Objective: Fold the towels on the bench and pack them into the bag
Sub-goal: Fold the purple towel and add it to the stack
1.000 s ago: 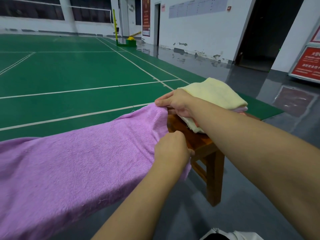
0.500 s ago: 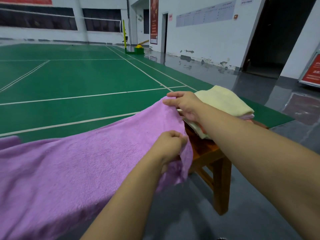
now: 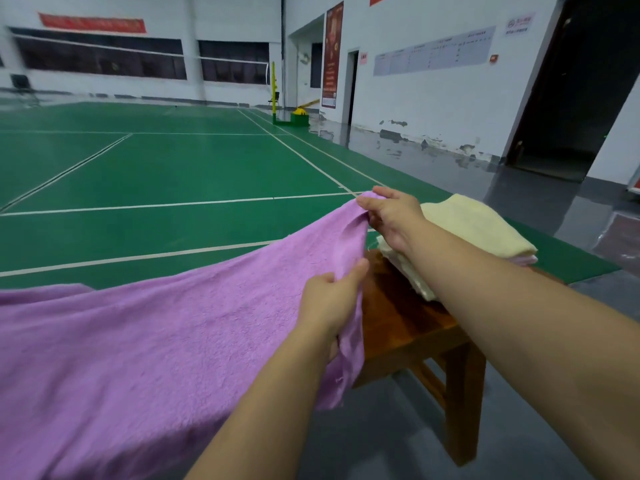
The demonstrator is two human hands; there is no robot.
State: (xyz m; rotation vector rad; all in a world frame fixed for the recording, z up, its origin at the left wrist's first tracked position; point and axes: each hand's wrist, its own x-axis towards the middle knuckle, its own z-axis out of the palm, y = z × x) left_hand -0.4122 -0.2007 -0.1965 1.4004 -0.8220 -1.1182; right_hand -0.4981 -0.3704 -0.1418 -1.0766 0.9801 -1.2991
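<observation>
1. There is one view only, from a wide-angle camera worn on the person's head; no second view shares the scene.
2. It faces forward and down, along both forearms, which enter from the lower edge and the right.
3. It sits close to the work: the left hand (image 3: 332, 299) and right hand (image 3: 391, 216) fill the middle, with the purple towel (image 3: 138, 341) spread across the lower left.
4. The bench (image 3: 408, 323) lies just beyond the hands, right of centre.
5. Farther off, the view takes in the green court floor (image 3: 173, 168) and the white wall (image 3: 433, 98), whose straight lines bend toward the frame edges.
</observation>
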